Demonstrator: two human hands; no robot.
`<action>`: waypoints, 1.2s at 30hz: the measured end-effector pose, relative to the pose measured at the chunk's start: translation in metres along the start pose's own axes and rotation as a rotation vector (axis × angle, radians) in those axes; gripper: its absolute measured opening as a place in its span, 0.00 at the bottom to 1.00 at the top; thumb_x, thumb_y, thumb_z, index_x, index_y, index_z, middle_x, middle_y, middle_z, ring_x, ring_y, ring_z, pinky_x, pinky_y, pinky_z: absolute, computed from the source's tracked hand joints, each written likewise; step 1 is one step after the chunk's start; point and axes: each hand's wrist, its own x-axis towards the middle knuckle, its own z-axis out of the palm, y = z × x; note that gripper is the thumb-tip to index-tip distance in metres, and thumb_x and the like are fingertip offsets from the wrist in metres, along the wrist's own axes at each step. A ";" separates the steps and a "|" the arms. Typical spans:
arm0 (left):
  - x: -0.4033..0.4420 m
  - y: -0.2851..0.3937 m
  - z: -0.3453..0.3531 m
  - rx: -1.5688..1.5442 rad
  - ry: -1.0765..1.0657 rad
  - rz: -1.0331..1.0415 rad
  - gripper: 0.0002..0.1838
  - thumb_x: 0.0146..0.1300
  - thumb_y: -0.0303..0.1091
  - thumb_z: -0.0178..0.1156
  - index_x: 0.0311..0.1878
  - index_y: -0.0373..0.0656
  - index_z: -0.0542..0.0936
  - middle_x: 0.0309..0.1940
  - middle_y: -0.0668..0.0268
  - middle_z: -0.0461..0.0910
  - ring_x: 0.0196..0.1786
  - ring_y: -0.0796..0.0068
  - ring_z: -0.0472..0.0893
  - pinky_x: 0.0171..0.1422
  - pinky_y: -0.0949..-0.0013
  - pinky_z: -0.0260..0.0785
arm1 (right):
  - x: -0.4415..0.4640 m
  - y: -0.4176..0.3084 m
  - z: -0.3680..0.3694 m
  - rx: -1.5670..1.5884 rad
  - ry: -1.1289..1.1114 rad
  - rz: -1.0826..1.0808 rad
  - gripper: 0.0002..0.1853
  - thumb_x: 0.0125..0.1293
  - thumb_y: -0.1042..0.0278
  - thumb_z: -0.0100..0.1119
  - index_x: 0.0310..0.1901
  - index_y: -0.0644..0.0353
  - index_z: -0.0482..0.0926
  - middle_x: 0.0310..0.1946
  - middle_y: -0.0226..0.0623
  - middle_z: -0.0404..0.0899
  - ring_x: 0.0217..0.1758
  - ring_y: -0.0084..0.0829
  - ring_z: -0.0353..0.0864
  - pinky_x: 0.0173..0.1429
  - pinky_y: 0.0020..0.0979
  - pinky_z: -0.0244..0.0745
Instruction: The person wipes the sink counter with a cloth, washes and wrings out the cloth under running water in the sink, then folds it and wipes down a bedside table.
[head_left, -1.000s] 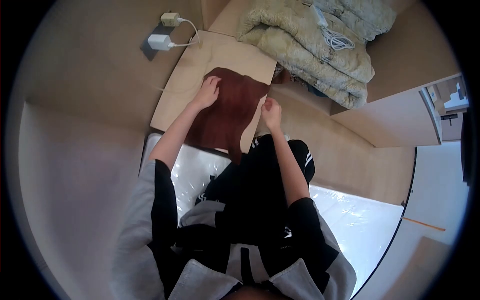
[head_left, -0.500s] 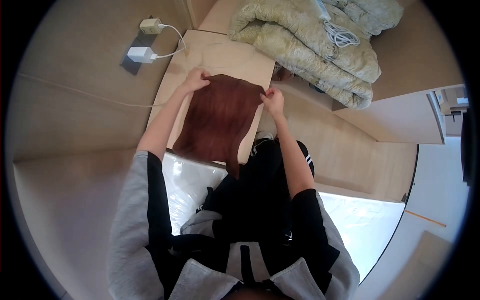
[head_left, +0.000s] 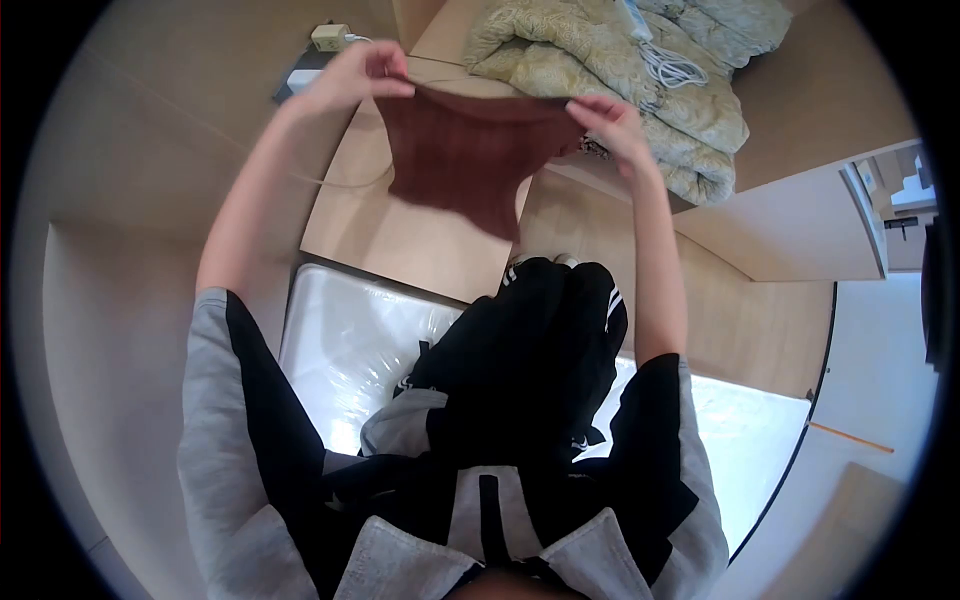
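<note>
A soft, matt cloth (head_left: 465, 155) shares the scene with a smooth, wood-look bench (head_left: 350, 220), a puffy fabric quilt (head_left: 560, 55), a smooth plastic power strip (head_left: 633, 20), matt fabric trousers (head_left: 500, 370) and glossy, crinkled, see-through plastic wrapping (head_left: 345, 325).

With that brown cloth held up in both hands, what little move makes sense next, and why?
Perhaps lower the brown cloth onto the table: the left hand and right hand pinch its upper corners, its lower edge hangs loose, and table surface shows below.
</note>
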 end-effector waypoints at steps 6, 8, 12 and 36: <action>-0.028 0.054 -0.003 0.080 0.061 0.080 0.06 0.54 0.26 0.66 0.32 0.40 0.77 0.27 0.74 0.77 0.35 0.86 0.76 0.39 0.76 0.70 | -0.034 -0.052 0.004 -0.023 0.080 -0.388 0.07 0.60 0.75 0.62 0.40 0.63 0.79 0.31 0.28 0.81 0.32 0.17 0.77 0.40 0.21 0.74; -0.045 0.038 0.014 0.245 -0.312 -0.102 0.06 0.53 0.26 0.67 0.31 0.39 0.79 0.27 0.73 0.78 0.36 0.83 0.77 0.40 0.74 0.70 | -0.052 -0.035 0.007 -0.186 -0.422 -0.029 0.04 0.61 0.76 0.60 0.37 0.63 0.79 0.28 0.27 0.79 0.31 0.16 0.76 0.36 0.20 0.74; -0.057 0.016 0.042 0.313 -0.724 -0.229 0.07 0.52 0.26 0.67 0.33 0.38 0.79 0.28 0.69 0.79 0.37 0.80 0.77 0.42 0.72 0.70 | -0.060 -0.001 0.013 -0.206 -0.919 0.292 0.04 0.61 0.71 0.61 0.36 0.61 0.79 0.26 0.22 0.77 0.28 0.14 0.74 0.31 0.22 0.75; -0.098 0.085 0.040 0.599 0.754 0.374 0.08 0.54 0.16 0.56 0.36 0.38 0.76 0.31 0.67 0.77 0.33 0.78 0.75 0.36 0.74 0.67 | -0.086 -0.058 0.044 -0.124 0.379 -0.622 0.06 0.60 0.81 0.55 0.39 0.65 0.80 0.32 0.31 0.82 0.35 0.19 0.79 0.41 0.21 0.72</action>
